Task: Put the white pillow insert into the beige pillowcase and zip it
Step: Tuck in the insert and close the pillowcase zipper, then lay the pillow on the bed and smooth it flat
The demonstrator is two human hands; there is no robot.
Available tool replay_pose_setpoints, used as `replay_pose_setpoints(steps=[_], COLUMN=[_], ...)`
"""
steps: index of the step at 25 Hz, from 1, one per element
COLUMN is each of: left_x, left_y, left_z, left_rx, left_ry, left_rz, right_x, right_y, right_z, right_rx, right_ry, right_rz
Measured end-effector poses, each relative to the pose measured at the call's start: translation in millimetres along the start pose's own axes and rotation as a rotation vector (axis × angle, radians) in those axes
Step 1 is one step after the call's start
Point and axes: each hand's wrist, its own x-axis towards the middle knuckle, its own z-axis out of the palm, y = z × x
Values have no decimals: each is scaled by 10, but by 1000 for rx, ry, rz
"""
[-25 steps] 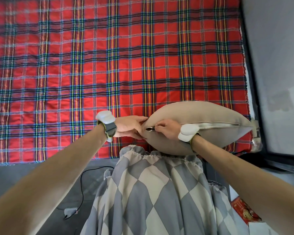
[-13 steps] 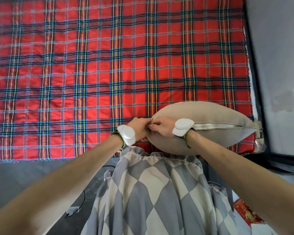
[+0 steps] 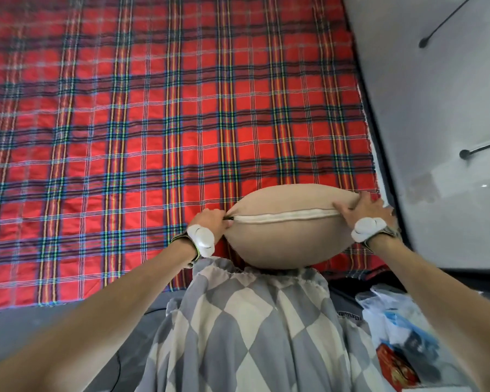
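Firstly, plaid cover (image 3: 125, 123): we see red tartan cloth spread flat over the bed, filling the left and middle of the view.
Floor (image 3: 26, 329): grey, just below the cover's near edge.
Left hand (image 3: 210, 222): our fingers are bunched narrow, pinching the zipper pull at the pillowcase's left tip; a white wrist device (image 3: 201, 240) sits on this wrist.
Zipper pull (image 3: 229, 219): small and dark, at the far left end of the seam, right against our fingertips.
Beige pillowcase (image 3: 280, 244): plump and rounded, it lies on the near right part of the bed, its lower side against our checked garment (image 3: 252, 321); we cannot see the insert itself.
Zipper (image 3: 286, 217): a white line running along the pillowcase from one hand to the other.
Right hand (image 3: 365, 207): our fingers are spread wide and bent over the pillowcase's right end, holding it, thumb lying along the zipper.
Plastic bag (image 3: 402, 321): crumpled, clear and blue, on the floor at lower right beside a red box (image 3: 396, 369).
Wall (image 3: 436, 94): pale grey, right of the bed.
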Motion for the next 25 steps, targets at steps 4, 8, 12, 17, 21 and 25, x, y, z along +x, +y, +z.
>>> replay_pose_setpoints(steps=[4, 8, 12, 17, 21, 25], left_x=[41, 108, 240, 171, 128, 125], left_y=[537, 696, 409, 400, 221, -68], left_z=[-32, 9, -52, -335, -715, -772], left_rx=[37, -256, -574, -771, -807, -820], left_ry=[24, 158, -83, -124, 54, 336], left_rz=[195, 132, -389, -447, -390, -327], right_x=[207, 304, 322, 233, 104, -51], right_y=[81, 93, 232, -49, -617, -945], right_z=[-164, -91, -130, -275, -838, -1044], right_rx=[129, 189, 303, 487, 712, 745], right_ry=[-107, -149, -243, -44, 336, 465], right_rz=[44, 38, -56, -285, -389, -630])
